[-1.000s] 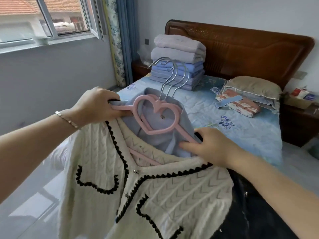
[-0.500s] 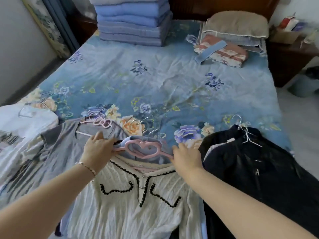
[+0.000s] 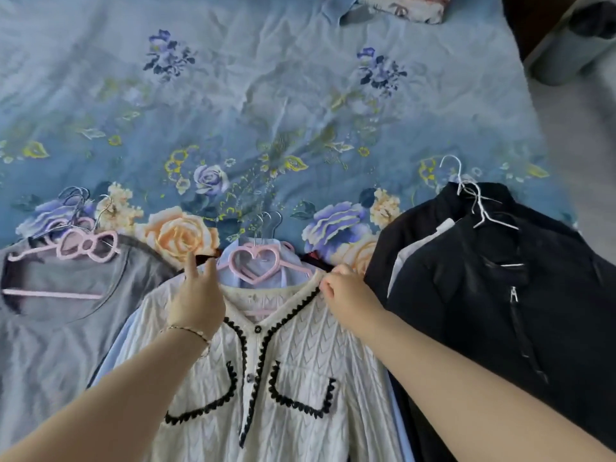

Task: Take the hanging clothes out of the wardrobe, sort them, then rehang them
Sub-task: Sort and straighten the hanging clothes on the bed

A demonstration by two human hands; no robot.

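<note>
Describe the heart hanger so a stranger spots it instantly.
On the blue floral bedspread, three clothing piles lie along the near edge. The heart hanger lies at the middle pile's far end, beyond the cream cardigan. It is pink like the bow hanger on the left pile, but heart-shaped.

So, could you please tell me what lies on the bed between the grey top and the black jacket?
The head view shows the cream cardigan there, stacked over a pale blue shirt on a pink heart hanger.
</note>
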